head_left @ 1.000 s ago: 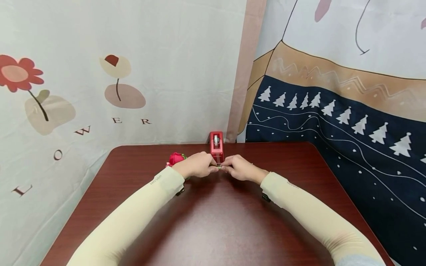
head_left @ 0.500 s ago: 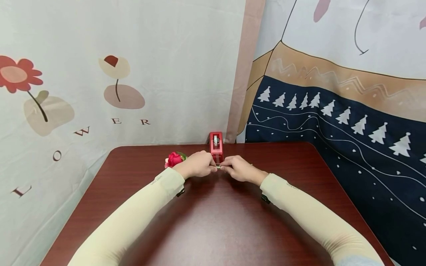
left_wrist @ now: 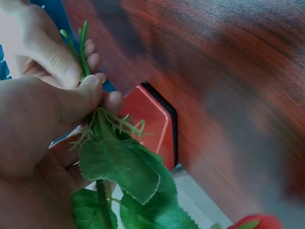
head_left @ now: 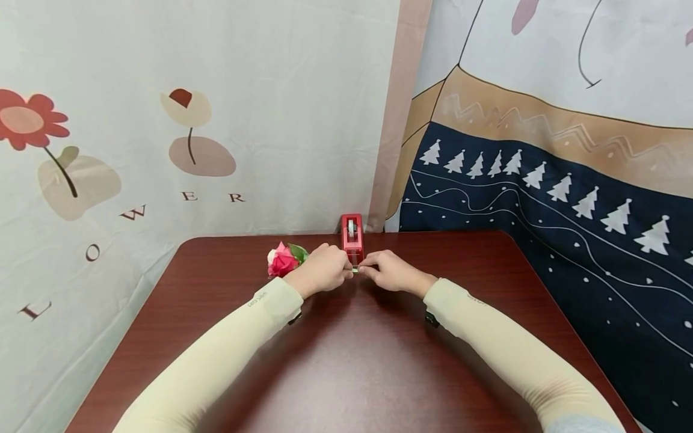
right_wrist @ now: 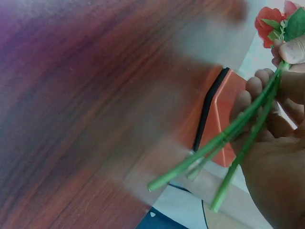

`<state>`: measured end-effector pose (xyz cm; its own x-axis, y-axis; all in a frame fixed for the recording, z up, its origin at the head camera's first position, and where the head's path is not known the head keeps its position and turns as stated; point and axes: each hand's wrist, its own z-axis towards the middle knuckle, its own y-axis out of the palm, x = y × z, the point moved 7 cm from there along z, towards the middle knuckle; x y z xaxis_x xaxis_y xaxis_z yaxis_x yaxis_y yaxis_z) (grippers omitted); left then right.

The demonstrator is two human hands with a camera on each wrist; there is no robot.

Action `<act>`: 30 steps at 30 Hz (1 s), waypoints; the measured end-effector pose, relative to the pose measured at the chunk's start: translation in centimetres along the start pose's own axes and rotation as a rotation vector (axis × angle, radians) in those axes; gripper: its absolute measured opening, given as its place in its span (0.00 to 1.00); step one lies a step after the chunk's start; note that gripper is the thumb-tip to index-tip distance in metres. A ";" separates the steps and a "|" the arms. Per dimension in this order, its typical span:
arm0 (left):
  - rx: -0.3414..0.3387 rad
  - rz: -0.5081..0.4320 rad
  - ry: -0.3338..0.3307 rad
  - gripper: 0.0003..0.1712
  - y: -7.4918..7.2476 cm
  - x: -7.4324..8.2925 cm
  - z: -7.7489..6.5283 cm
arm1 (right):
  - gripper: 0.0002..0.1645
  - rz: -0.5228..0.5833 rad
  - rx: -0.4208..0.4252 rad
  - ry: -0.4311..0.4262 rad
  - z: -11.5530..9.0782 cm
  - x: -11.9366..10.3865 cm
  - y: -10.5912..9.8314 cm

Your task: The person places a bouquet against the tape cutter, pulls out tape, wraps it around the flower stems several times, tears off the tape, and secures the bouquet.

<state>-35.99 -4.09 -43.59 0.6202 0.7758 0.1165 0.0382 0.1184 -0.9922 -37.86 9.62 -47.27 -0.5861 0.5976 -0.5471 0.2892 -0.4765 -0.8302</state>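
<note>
A bunch of artificial roses (head_left: 284,260) lies across both hands, its pink bloom and a green leaf showing left of the left hand. My left hand (head_left: 323,267) pinches the green stems (left_wrist: 102,124) just below the leaves (left_wrist: 119,167). Close beside it, my right hand (head_left: 391,270) has thumb and fingers on the same stems, whose cut ends (right_wrist: 190,167) stick out past that hand. Directly behind the fingertips stands a red tape dispenser (head_left: 352,237) with a roll of clear tape. Whether tape runs round the stems is too small to tell.
The dark red-brown table (head_left: 352,361) stretches toward me and to both sides. Its far edge meets a pale printed curtain (head_left: 303,120), with a navy tree-patterned cloth (head_left: 487,198) on the right.
The rose heads have turned and risen slightly, bringing more of the green leaf and a pale petal into view. Both hands stay almost in place before the dispenser.
</note>
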 end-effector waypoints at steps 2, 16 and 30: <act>0.016 0.023 0.014 0.06 0.0 0.1 -0.1 | 0.13 0.034 -0.006 0.049 0.2 0.3 -0.2; 0.221 0.294 0.161 0.07 -0.8 1.2 -1.1 | 0.19 0.219 -0.189 0.155 2.0 1.0 -0.3; 0.359 0.383 0.221 0.10 -0.9 1.7 -1.7 | 0.18 0.358 -0.294 0.190 1.7 1.2 -0.2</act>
<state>-33.68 -3.95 -42.62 0.6879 0.6612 -0.2992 -0.4664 0.0870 -0.8803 -39.90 9.35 -47.56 -0.2707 0.5498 -0.7903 0.6640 -0.4877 -0.5667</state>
